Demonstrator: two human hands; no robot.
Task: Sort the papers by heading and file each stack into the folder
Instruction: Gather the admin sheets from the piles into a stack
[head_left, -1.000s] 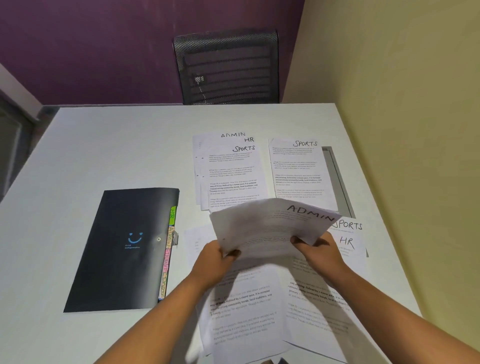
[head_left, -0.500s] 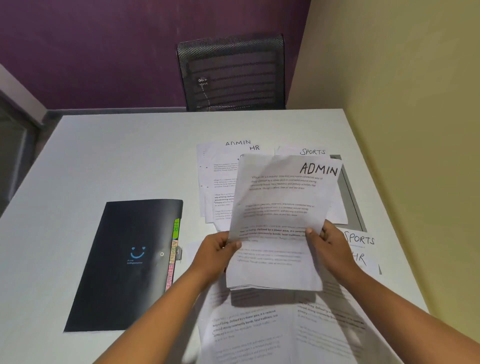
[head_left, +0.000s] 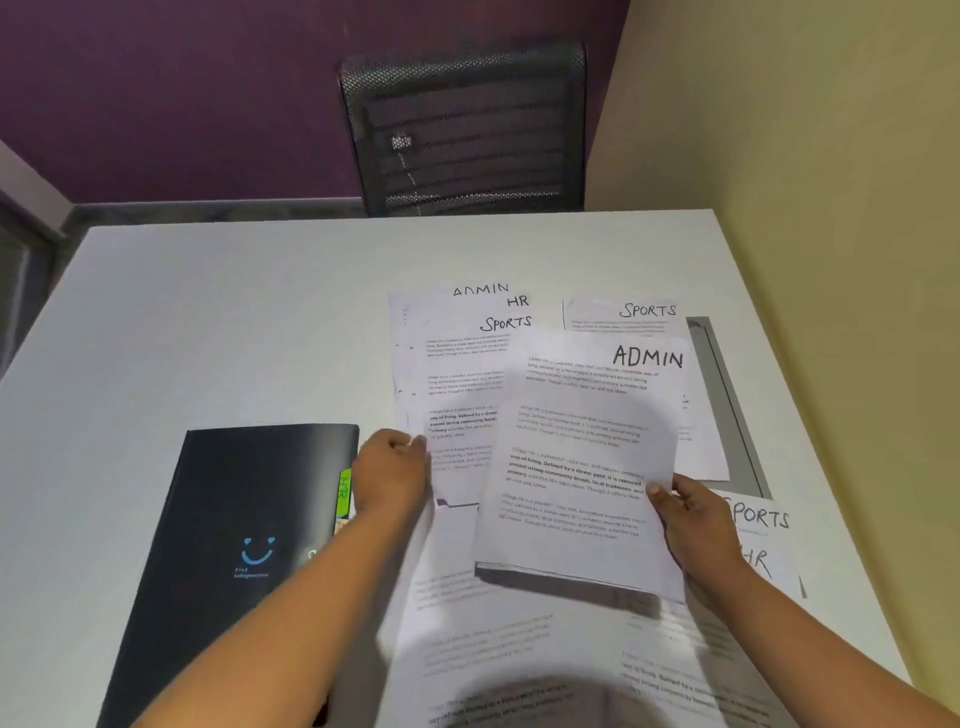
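A thin stack of sheets headed ADMIN (head_left: 582, 467) hovers just above the table, casting a shadow, and my right hand (head_left: 693, 525) pinches its right edge. My left hand (head_left: 395, 473) is off that stack, its fingers curled on the lower left edge of a fanned pile (head_left: 457, 364) showing the headings ADMIN, HR and SPORTS. To the left, the black folder (head_left: 234, 519) with a blue smiley lies closed, coloured index tabs (head_left: 344, 488) sticking out of its right side. A SPORTS sheet (head_left: 644, 312) lies behind the held stack.
More sheets headed SPORTS and HR (head_left: 763, 525) lie under my right wrist, and further printed pages (head_left: 519, 649) cover the near table. A grey strip (head_left: 727, 405) runs along the right side. A mesh chair (head_left: 467, 130) stands behind the table; a yellow wall is on the right.
My left hand has let go of the ADMIN stack and moved left to the fanned pile. The ADMIN stack has shifted right and lower, held by the right hand alone.
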